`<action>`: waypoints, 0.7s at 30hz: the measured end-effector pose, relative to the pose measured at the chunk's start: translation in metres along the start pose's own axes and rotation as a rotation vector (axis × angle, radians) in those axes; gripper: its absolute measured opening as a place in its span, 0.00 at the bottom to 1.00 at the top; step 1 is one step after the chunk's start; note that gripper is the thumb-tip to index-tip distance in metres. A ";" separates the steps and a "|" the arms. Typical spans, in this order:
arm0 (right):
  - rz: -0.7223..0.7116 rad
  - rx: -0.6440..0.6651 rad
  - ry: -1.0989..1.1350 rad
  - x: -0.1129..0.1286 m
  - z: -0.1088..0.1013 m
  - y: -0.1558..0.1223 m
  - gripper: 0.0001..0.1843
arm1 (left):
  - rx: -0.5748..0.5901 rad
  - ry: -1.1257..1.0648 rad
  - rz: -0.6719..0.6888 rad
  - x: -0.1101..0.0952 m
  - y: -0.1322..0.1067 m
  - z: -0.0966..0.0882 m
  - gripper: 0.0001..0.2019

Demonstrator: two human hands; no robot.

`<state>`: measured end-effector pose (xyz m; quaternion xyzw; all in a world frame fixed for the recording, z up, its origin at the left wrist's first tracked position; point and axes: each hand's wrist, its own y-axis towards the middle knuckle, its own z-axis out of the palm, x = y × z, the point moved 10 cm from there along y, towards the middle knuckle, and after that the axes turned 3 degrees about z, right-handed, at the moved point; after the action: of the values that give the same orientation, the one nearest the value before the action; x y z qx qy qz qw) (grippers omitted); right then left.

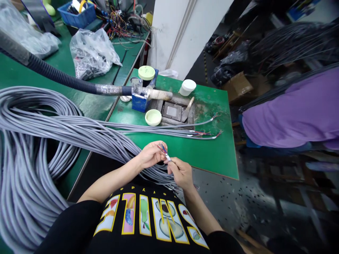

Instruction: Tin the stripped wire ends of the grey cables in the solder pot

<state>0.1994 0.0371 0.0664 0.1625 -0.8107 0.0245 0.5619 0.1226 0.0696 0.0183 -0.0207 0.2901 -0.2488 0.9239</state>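
Note:
A grey multi-core cable (168, 158) is held in front of my chest, with a white band near its end. Thin red, blue and dark wires (162, 148) fan out from that end. My left hand (153, 153) is closed, its fingertips pinching around the wires. Just below the band, my right hand (181, 172) grips the cable between thumb and fingers. More grey cables (159, 132) lie across the green board beyond my hands, their bared coloured wire ends pointing right. A large bundle of grey cable (66, 123) loops over the table on the left.
A soldering pot (172, 111) is set in the board, with a wooden-looking scraper (188, 109) on it. Around it are a pale dish (153, 117), a white tub (188, 87) and a ribbed hose (66, 77). A person in purple (291, 109) is at the right.

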 end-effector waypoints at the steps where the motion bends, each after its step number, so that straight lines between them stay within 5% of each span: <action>1: 0.006 0.005 0.007 0.000 0.001 0.001 0.13 | -0.011 -0.006 -0.001 -0.001 0.000 -0.001 0.12; 21: 0.089 0.026 0.040 0.012 0.008 0.008 0.14 | -0.037 -0.107 0.106 -0.012 0.000 -0.010 0.10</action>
<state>0.1862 0.0406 0.0758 0.1332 -0.8052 0.0633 0.5743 0.1091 0.0762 0.0162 -0.0355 0.2454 -0.1925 0.9494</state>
